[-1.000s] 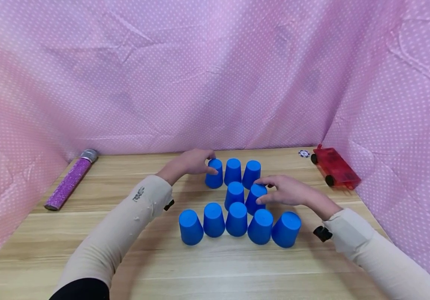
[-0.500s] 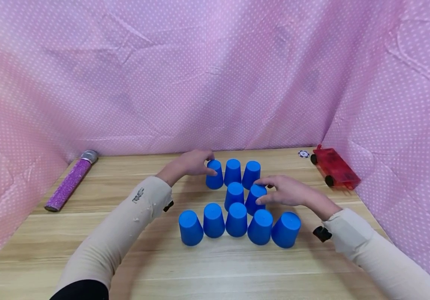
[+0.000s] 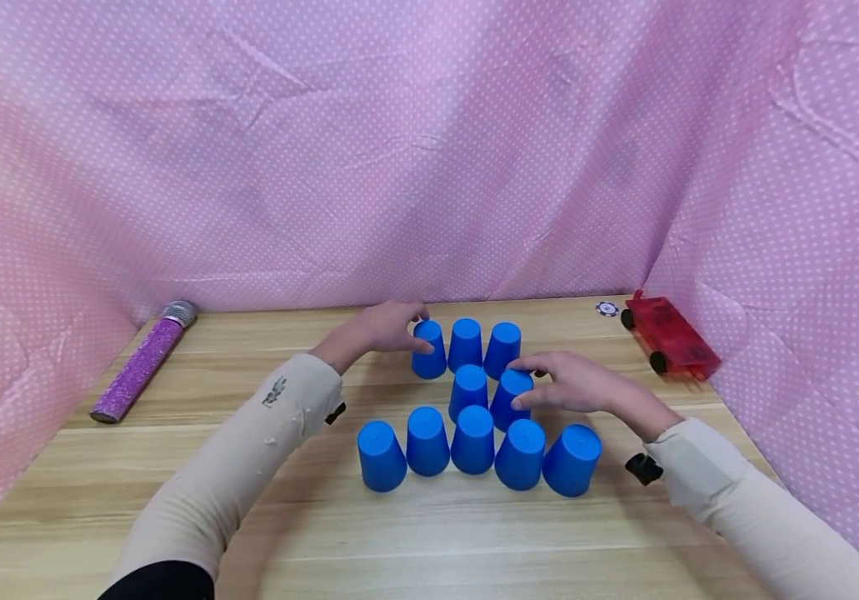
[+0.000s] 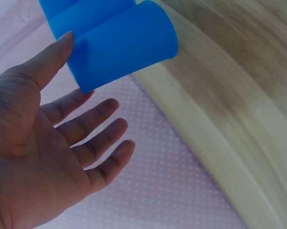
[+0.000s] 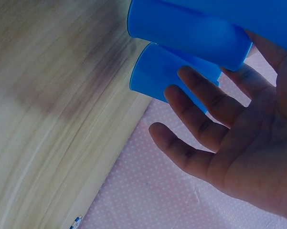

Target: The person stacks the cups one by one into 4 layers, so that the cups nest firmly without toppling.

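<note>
Upside-down blue cups stand in three rows on the wooden table. At the back row's left end, my left hand (image 3: 386, 327) pinches the top of a blue cup (image 3: 429, 354) with thumb and index finger; the other fingers are spread loosely in the left wrist view. My right hand (image 3: 575, 382) holds the right cup (image 3: 510, 402) of the middle row the same way, its other fingers loose beside a back-row cup (image 5: 157, 71). Next to that held cup is the other middle cup (image 3: 468, 390). Several cups, among them a centre one (image 3: 472, 442), form the front row.
A purple glittery microphone (image 3: 140, 362) lies at the table's left. Towards the back right are a poker chip (image 3: 606, 308) and a red toy car (image 3: 671, 333). Pink dotted cloth (image 3: 429, 167) surrounds the wooden table (image 3: 369, 550) at the back and sides.
</note>
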